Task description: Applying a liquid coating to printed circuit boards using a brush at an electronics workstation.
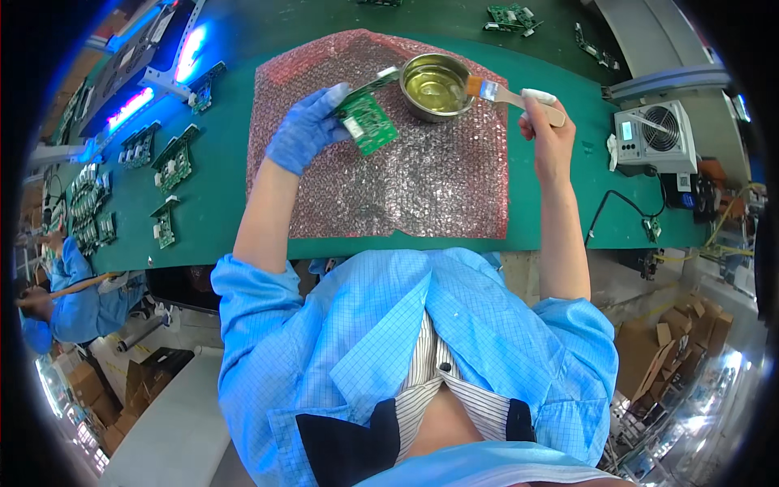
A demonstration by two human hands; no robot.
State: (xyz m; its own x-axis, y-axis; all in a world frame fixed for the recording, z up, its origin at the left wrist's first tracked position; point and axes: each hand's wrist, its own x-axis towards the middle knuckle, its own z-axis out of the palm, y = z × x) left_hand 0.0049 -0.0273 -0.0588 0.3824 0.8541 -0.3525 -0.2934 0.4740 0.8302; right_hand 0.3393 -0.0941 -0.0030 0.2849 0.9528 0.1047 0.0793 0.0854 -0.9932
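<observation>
My left hand [306,130], in a blue glove, grips a green circuit board [372,127] by its left side and holds it tilted above the bubble wrap [324,195]. A second narrow board stands up along its upper edge. Just right of it is a round metal bowl [416,113] with a clear yellowish liquid [434,88] in it. My right hand [548,126] is closed around the light handle of a flat paintbrush [508,96], white covers on some fingertips. The orange-brown bristles reach over the bowl's right rim; whether they touch the liquid I cannot tell.
Several circuit boards [173,162] lie on the green mat [211,223] at the left, with others [511,18] at the back. A rack with blue lights [138,69] stands far left. At right sits a white fan unit [656,134] beside a black cable [604,203]. Another person [77,280] works at far left.
</observation>
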